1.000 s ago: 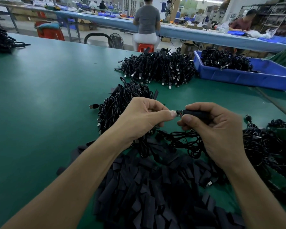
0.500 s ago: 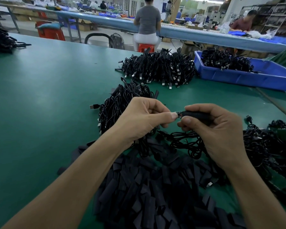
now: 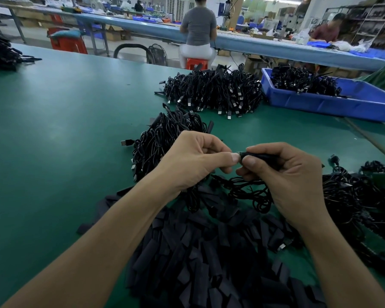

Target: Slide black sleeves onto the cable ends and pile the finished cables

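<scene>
My right hand (image 3: pixel 285 176) grips a black sleeve (image 3: pixel 260 156) that sits over a cable end. Its thumb and forefinger pinch the sleeve's left tip. My left hand (image 3: pixel 196 161) pinches the small metal plug tip (image 3: pixel 239 153) that sticks out of the sleeve. The cable's coiled loops (image 3: pixel 249 192) hang below both hands. A heap of loose black sleeves (image 3: pixel 209 258) lies in front of me. Behind my left hand is a pile of coiled cables (image 3: pixel 162 138).
A bigger cable heap (image 3: pixel 216 92) lies farther back on the green table (image 3: pixel 65 130), with a blue bin (image 3: pixel 342 103) of cables to its right. More tangled cables (image 3: pixel 360 201) lie at the right. Two people sit at benches beyond.
The sleeve has slid left along the plug, so less metal tip shows between my fingers. Both hands stay close together in the same place.
</scene>
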A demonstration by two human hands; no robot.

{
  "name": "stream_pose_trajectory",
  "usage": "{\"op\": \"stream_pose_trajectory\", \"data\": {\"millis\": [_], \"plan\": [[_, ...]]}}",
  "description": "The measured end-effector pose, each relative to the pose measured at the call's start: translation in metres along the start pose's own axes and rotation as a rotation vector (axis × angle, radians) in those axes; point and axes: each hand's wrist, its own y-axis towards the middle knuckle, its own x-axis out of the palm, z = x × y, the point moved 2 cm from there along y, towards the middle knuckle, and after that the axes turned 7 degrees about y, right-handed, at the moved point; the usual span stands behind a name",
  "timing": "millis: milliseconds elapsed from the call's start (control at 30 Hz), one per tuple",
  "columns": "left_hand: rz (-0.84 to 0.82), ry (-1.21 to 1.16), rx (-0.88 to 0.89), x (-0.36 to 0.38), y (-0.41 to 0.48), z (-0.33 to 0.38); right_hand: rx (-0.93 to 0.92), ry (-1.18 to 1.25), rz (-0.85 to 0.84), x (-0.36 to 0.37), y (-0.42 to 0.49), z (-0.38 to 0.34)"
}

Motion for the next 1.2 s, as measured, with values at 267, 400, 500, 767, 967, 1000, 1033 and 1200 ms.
{"op": "stream_pose_trajectory", "data": {"millis": [267, 400, 500, 767, 967, 1000, 1033, 1200], "plan": [[0.053, 0.048, -0.003, -0.0053, 0.0015, -0.0044, -0.013, -0.021, 0.01, -0.002, 0.0, -0.0013], [0.047, 0.042, -0.011, -0.0053, 0.0026, -0.0047, -0.012, -0.059, 0.003, -0.0033, 0.0011, -0.0014], [0.053, 0.027, -0.008, -0.0037, 0.0015, -0.0037, -0.026, -0.144, -0.03, -0.0036, 0.0012, -0.0008], [0.08, 0.034, -0.002, -0.0019, 0.0007, -0.0043, -0.08, -0.127, -0.015, 0.0002, -0.0012, 0.0026], [0.036, 0.019, -0.003, -0.0039, 0.001, -0.0038, -0.071, -0.053, 0.011, 0.0022, -0.0015, 0.0016], [0.036, 0.021, 0.003, -0.0039, 0.0009, -0.0037, -0.068, -0.047, 0.009, 0.002, -0.0013, 0.0011], [0.037, 0.019, 0.01, -0.0036, 0.0009, -0.0035, -0.065, -0.047, 0.004, 0.0018, -0.0014, 0.0008], [0.012, 0.022, 0.044, -0.0004, 0.0009, -0.0041, -0.066, -0.092, -0.025, 0.0031, -0.0021, 0.001]]}}
